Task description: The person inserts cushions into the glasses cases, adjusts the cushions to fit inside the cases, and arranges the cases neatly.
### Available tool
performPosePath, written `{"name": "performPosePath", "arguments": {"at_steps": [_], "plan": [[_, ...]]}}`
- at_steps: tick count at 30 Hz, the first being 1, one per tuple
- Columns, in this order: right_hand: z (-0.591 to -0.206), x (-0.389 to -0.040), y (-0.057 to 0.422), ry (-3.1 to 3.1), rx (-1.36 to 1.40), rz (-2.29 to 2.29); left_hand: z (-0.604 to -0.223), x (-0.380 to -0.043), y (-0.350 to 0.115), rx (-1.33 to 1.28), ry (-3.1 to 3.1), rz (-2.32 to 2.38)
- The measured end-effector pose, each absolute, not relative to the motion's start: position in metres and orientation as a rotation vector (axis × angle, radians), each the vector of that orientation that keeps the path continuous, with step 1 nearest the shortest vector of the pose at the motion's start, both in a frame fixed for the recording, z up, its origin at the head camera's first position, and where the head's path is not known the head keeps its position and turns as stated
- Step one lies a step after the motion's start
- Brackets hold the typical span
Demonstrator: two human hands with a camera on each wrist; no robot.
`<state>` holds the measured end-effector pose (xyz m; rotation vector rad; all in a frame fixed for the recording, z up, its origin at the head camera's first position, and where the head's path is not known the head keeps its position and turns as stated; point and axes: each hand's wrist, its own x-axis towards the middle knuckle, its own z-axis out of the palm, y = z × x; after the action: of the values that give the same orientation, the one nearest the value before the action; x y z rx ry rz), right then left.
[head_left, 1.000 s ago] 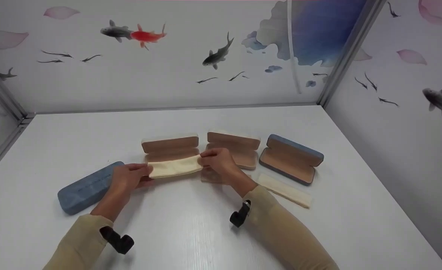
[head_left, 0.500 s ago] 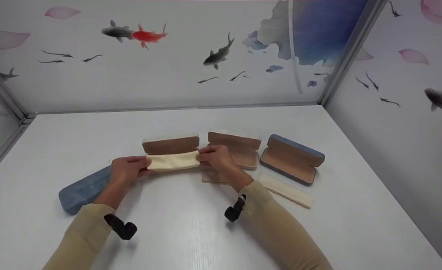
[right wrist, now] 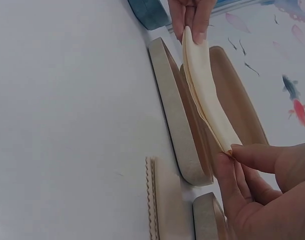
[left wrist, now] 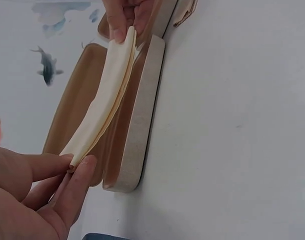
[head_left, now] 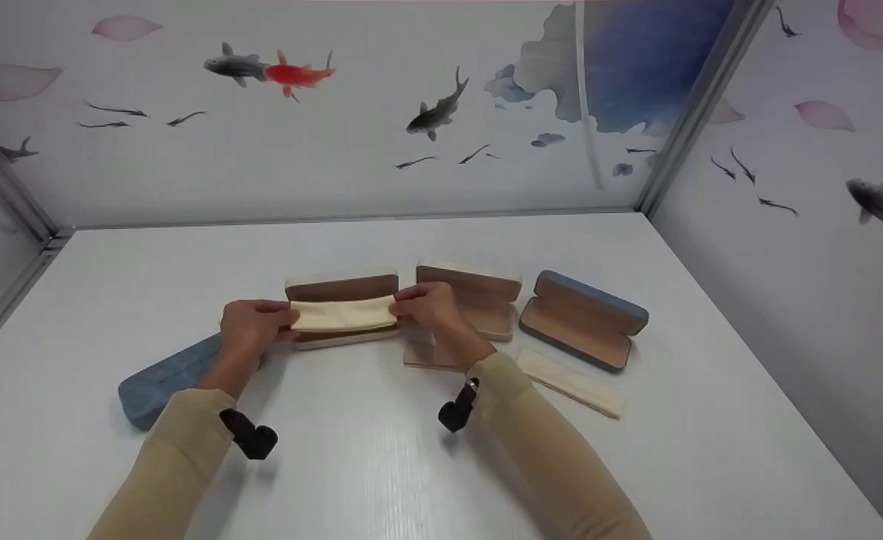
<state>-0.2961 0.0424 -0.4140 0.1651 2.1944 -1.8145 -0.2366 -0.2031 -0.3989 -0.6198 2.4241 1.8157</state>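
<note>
Stretching between two hands, the folded cream cloth [head_left: 343, 316] spans the open pale glasses case [head_left: 343, 288], held over its lower half. The left hand [head_left: 250, 328] pinches one end, fingertips drawn together on the fabric; the right hand [head_left: 429, 306] pinches the other end likewise. White tabletop [head_left: 373, 450] runs from the case's front rim back between the forearms. Sideways room is tighter: the closed blue case [head_left: 163, 382] lies beneath the left wrist, the middle open case [head_left: 490, 321] just beyond the right fingers. The right wrist view reveals the folded beige cloth's [right wrist: 166, 200] zigzag edge; only the head view takes in the open blue case [head_left: 580, 326] and second cream cloth [head_left: 570, 382].
</note>
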Motion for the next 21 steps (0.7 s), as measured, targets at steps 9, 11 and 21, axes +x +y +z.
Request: {"name": "performPosePath", "arguments": {"at_steps": [9, 11, 21], "plan": [[-0.416, -0.299, 0.04, 2.281, 0.149, -1.773, -0.406, -0.241, -0.2, -0.63, 2.492, 1.735], [-0.415, -0.3, 0.04, 2.318, 0.14, -1.747, -0.408, -0.242, -0.199, -0.634, 2.498, 1.731], [-0.412, -0.3, 0.036, 2.442, 0.081, -1.624, -0.409, -0.245, -0.198, -0.615, 2.522, 1.724]]}}
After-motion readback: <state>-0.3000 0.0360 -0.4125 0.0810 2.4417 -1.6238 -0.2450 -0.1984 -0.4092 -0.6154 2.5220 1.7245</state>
